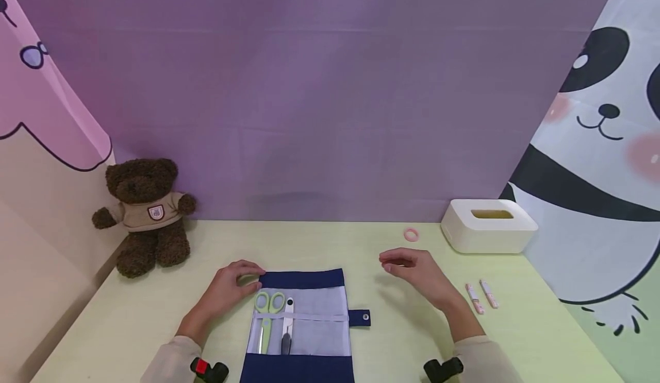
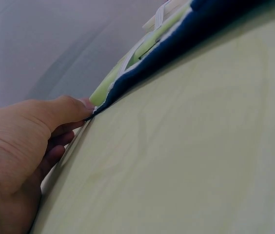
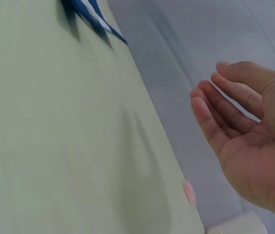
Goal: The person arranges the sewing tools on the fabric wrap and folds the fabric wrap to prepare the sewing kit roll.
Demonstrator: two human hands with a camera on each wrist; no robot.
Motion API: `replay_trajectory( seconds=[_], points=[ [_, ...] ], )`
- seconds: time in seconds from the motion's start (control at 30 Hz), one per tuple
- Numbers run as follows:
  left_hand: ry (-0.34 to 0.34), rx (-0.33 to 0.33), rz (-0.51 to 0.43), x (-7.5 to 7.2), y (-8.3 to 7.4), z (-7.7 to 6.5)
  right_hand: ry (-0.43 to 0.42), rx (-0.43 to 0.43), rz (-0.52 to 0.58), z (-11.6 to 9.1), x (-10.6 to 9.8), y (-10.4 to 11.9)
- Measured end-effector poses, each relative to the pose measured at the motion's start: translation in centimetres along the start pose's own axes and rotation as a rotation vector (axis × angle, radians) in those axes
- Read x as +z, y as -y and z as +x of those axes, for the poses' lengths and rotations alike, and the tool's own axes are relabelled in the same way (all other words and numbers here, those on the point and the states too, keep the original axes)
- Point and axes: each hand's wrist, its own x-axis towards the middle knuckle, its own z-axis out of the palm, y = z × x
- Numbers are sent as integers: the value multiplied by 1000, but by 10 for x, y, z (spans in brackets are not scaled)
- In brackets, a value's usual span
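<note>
A navy fabric pouch [image 1: 319,337] with a grey lining lies unfolded in front of me. Green-handled scissors [image 1: 269,303] and a slim white tool with a dark grey end [image 1: 287,326] sit under its elastic strap, their lower ends hidden in the navy pocket. My left hand [image 1: 233,284] pinches the pouch's far left corner between thumb and fingers; the left wrist view shows the thumb on the navy edge [image 2: 149,68]. To the right of the pouch my right hand [image 1: 416,271] hovers above the table, fingers loosely bent and holding nothing.
A snap tab [image 1: 360,318] sticks out from the pouch's right side. Beyond my right hand lie a pink tape ring [image 1: 411,235] and a white tissue box [image 1: 490,228]. Two small pink-and-white sticks [image 1: 475,299] rest at right. A brown teddy bear [image 1: 146,217] sits at back left.
</note>
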Motion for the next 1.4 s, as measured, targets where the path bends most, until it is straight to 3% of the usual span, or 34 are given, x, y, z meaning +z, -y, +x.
replay_trajectory(
  seconds=[0.4, 0.67, 1.07, 1.2, 1.4],
  points=[
    [5, 6, 1, 0, 2, 1, -180, 27, -80, -40, -68, -23],
    [3, -2, 0, 0, 2, 0, -258, 146, -136, -55, -92, -45],
    [-7, 25, 13, 0, 4, -1, -238, 251, -108, -58, -96, -56],
    [-6, 33, 19, -1, 3, -1, -240, 242, -147, -56, -93, -55],
    [-5, 44, 15, -2, 0, -2, -254, 150, -221, -52, -85, -57]
  ],
)
